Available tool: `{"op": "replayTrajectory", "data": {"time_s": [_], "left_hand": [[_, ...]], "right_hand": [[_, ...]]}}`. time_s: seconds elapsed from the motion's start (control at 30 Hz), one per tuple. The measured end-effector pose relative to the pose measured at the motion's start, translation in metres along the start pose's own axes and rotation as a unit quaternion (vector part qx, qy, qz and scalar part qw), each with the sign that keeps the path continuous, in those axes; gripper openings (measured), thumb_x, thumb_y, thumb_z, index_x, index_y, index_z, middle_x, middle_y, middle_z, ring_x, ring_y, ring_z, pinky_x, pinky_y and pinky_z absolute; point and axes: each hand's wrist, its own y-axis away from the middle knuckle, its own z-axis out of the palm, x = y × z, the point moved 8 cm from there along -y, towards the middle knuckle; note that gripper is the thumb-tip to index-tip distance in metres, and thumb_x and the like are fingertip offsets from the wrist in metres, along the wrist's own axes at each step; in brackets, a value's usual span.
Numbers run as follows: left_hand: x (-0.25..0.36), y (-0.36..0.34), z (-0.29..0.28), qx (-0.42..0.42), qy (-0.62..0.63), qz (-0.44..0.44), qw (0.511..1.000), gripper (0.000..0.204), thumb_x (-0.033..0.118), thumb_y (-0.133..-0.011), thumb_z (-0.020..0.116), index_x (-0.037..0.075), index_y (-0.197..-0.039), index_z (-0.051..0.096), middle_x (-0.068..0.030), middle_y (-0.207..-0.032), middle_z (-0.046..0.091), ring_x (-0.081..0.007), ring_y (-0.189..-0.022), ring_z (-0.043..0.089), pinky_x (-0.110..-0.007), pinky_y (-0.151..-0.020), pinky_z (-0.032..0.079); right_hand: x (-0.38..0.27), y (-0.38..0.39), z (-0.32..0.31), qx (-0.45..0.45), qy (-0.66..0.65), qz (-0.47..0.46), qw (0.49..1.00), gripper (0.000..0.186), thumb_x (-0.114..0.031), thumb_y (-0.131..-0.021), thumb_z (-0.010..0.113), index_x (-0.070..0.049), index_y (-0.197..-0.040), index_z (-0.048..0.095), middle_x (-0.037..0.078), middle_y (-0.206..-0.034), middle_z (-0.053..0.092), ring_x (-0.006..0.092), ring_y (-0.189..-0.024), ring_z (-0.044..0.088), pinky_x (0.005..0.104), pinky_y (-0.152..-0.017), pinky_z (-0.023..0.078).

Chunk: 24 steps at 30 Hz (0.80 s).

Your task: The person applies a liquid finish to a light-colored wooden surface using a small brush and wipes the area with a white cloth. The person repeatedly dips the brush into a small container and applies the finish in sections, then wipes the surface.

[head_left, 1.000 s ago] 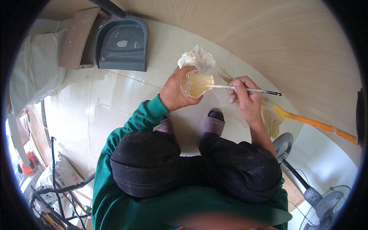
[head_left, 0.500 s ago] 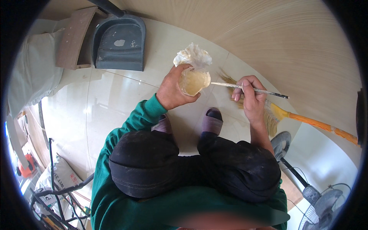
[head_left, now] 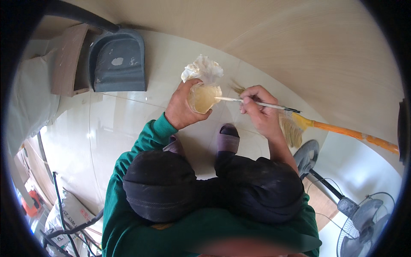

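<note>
A clear plastic cup (head_left: 204, 99) with pale yellowish contents is gripped by my left hand (head_left: 182, 107), its mouth tilted toward me. A crumpled whitish wad, perhaps cloth or paper (head_left: 203, 68), shows just beyond the cup; whether my fingers also hold it I cannot tell. My right hand (head_left: 262, 109) pinches a thin, paint-smeared stick-like tool, apparently a slim brush (head_left: 267, 104), between thumb and fingers. Its light end touches or overlaps the cup's right rim, while the dark end points right.
A broom with an orange handle (head_left: 355, 136) lies on the tiles at right, beside a standing fan (head_left: 359, 227). At upper left are a grey dustpan (head_left: 117, 64) and a brown wooden box (head_left: 68, 60). A wood-grain panel (head_left: 299, 38) curves along the far side.
The brush has moved left toward the cup, so its light end now reaches the rim. The view has shifted slightly; my left hand still holds the cup.
</note>
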Motion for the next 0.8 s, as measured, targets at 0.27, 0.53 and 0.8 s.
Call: {"op": "replayTrajectory", "data": {"time_s": [0.27,0.53,0.8], "left_hand": [[-0.022,-0.01,-0.012,0.011,0.033,-0.039,0.999,0.077,0.02,-0.065,0.091,0.002,-0.131,0.054,-0.0166,-0.118,0.066,-0.0289,-0.109,0.067,-0.038,-0.095,0.054],[-0.052,0.05,-0.025,0.011,-0.011,-0.125,0.992,0.08,0.017,-0.065,0.09,0.001,-0.133,0.052,-0.0144,-0.12,0.066,-0.025,-0.112,0.066,-0.036,-0.098,0.053],[-0.024,0.116,-0.03,0.037,0.088,-0.23,0.969,0.081,0.018,-0.064,0.09,0.003,-0.134,0.052,-0.012,-0.117,0.067,-0.0211,-0.108,0.066,-0.036,-0.097,0.053]], "right_hand": [[0.009,0.025,-0.061,0.106,-0.122,0.008,0.987,0.014,-0.01,-0.102,0.054,-0.001,-0.099,0.064,0.009,-0.079,0.065,0.0135,-0.063,0.06,0.0317,-0.064,0.053],[0.025,-0.033,-0.074,-0.002,-0.325,-0.042,0.945,0.007,-0.01,-0.101,0.061,-0.003,-0.101,0.062,0.006,-0.083,0.065,0.0151,-0.074,0.063,0.0385,-0.076,0.056],[-0.024,-0.108,0.014,-0.174,0.057,-0.203,0.962,0.015,-0.009,-0.093,0.074,-0.003,-0.098,0.062,0.002,-0.084,0.065,0.0107,-0.073,0.062,0.0291,-0.065,0.053]]}}
